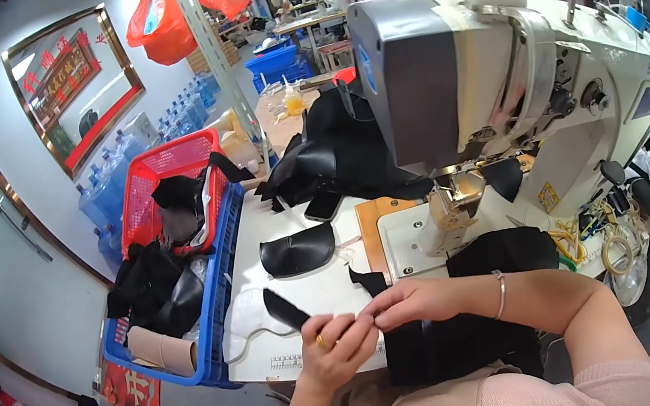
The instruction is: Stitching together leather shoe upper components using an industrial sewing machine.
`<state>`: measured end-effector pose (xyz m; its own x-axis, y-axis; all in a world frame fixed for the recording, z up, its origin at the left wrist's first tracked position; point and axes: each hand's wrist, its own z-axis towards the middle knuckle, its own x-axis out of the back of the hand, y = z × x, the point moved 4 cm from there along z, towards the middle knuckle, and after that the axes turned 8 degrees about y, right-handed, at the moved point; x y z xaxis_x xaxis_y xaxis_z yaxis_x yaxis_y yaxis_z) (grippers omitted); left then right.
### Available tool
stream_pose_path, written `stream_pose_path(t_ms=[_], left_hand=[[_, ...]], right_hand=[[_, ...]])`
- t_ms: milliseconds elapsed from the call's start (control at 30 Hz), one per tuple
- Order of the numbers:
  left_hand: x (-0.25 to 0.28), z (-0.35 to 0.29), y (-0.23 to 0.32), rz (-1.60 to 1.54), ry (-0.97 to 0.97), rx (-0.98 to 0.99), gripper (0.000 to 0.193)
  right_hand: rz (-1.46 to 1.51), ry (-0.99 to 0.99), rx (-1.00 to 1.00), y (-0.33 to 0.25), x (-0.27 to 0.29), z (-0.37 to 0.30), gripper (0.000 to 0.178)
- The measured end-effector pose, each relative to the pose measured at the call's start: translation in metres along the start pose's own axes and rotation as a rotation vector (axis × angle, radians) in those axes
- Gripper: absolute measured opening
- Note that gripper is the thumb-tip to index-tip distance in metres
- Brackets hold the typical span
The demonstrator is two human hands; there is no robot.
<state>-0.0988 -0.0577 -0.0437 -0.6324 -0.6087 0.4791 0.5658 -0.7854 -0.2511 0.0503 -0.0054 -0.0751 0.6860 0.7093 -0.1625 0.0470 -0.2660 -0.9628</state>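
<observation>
My left hand is closed around a narrow black piece of material, whose end sticks out up and to the left. My right hand meets it, fingers pinched together at the left fingertips; what lies in that pinch is hidden. Just beyond the right fingers a small black scrap shows. Black fabric lies under my right forearm and down toward my lap. A curved black leather panel rests on the white tabletop, with a phone behind it. The sewing machine stands ahead to the right.
On the left, a blue crate holds black pieces, a tan roll and a red basket. A heap of black leather lies behind the phone. Rubber bands and cords clutter the right side.
</observation>
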Motion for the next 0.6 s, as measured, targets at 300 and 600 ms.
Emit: stream_pose_path(t_ms=[300,600], left_hand=[[0.050,-0.039,0.003,0.044,0.072,0.193,0.015],[0.038,-0.062,-0.022,-0.673,0.364,1.451,0.024]], right_hand=[[-0.209,0.437,0.135,-0.007,0.008,0.092,0.022],[-1.077,0.808,0.540,-0.017,0.051,0.108,0.037]])
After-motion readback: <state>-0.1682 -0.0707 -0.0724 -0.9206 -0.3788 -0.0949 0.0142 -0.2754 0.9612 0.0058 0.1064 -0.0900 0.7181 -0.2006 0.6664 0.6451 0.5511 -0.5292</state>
